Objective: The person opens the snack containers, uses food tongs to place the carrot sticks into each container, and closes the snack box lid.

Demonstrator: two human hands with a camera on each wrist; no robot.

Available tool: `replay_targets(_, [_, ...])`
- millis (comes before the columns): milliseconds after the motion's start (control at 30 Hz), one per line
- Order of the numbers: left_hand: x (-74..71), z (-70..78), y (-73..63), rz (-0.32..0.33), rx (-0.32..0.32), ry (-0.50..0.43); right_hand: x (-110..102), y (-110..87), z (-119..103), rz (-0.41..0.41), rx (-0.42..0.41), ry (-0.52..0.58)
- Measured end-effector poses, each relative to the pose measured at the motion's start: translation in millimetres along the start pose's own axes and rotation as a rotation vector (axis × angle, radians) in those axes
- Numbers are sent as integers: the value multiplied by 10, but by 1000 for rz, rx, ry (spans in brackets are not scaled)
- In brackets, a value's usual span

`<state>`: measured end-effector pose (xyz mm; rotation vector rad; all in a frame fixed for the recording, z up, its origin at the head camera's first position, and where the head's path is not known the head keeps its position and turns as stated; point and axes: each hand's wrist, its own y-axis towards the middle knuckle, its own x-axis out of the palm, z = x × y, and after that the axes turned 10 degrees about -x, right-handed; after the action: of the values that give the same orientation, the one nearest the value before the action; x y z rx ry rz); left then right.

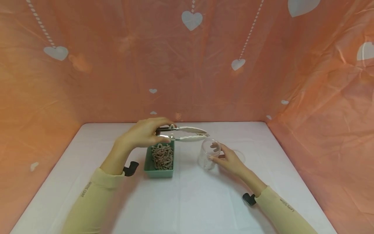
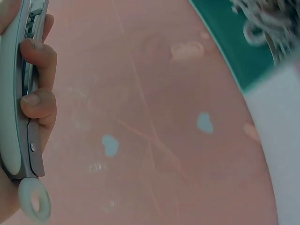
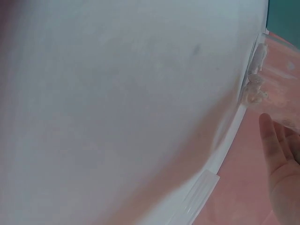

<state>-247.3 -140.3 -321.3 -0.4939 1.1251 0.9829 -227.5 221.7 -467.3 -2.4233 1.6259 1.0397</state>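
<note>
My left hand (image 1: pixel 146 131) grips a pair of tongs (image 1: pixel 191 138) with pale scalloped tips. In the left wrist view, fingers curl round the tongs' handle (image 2: pixel 11 89). A small brownish bit shows at the tips, just above the mouth of a clear plastic jar (image 1: pixel 206 159). My right hand (image 1: pixel 230 159) holds this jar from the right, thumb in front and fingers behind. Several pale pieces (image 3: pixel 254 89) lie at the jar's bottom in the right wrist view. Below the left hand, a green tray (image 1: pixel 159 174) contains a heap of brown-grey curly pieces (image 1: pixel 162 157).
A clear round lid (image 1: pixel 241 156) lies on the white table (image 1: pixel 187 201), behind the right hand. Orange-pink sheeting (image 1: pixel 131 65) with white hearts stands along the table's back and sides.
</note>
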Motion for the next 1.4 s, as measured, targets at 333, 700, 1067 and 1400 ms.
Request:
replay_targets(333, [248, 112, 243, -61, 40, -30, -7, -7, 10, -4, -3, -11])
replay_targets(700, [385, 119, 388, -134, 6, -23, -7, -9, -2, -15, 13, -35])
replay_targets(1067, [370, 125, 414, -152, 5, -56, -11, -3, 3, -17, 7, -27])
replay_targets(1400, [373, 108, 411, -149, 4, -56, -13, -3, 19, -11, -1, -34])
